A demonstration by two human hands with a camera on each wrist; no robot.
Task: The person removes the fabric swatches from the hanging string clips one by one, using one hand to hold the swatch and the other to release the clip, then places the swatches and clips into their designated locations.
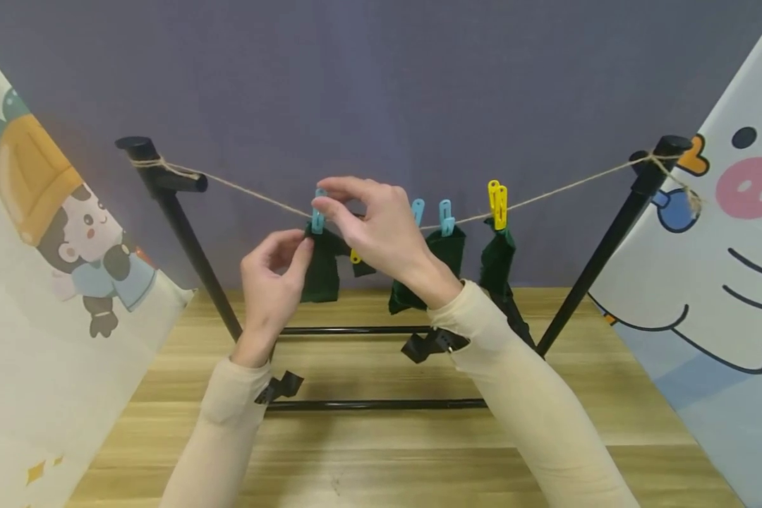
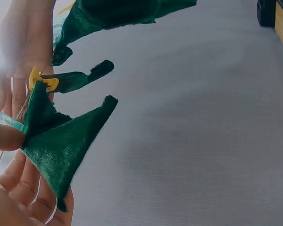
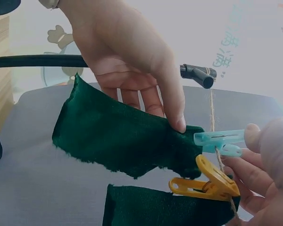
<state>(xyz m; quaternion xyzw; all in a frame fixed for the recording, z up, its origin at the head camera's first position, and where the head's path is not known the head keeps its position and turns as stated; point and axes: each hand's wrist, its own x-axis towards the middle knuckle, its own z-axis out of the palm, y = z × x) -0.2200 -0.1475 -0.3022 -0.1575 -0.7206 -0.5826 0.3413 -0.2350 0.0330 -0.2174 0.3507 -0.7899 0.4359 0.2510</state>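
Note:
My left hand point(image 1: 269, 286) pinches the upper edge of a dark green cloth piece point(image 1: 320, 271) between thumb and fingers. Just above it, my right hand point(image 1: 381, 222) pinches the top end of a light blue clothespin point(image 1: 318, 220) with thumb and forefinger. In the right wrist view this clothespin point(image 3: 217, 136) has its lower end over the cloth's corner, by the twine point(image 1: 248, 190). The cloth point(image 2: 66, 146) hangs down, spread in the left wrist view. Close beside it, a yellow clothespin point(image 3: 205, 183) holds another green piece point(image 3: 170, 207), mostly behind my right hand in the head view.
Farther right, blue clothespins point(image 1: 446, 217) and a yellow clothespin point(image 1: 498, 204) hold more green cloth point(image 1: 497, 264) on the line. The twine is tied to black posts point(image 1: 184, 226) of a frame with low crossbars point(image 1: 375, 404) on a wooden table point(image 1: 368, 458). Cartoon panels flank both sides.

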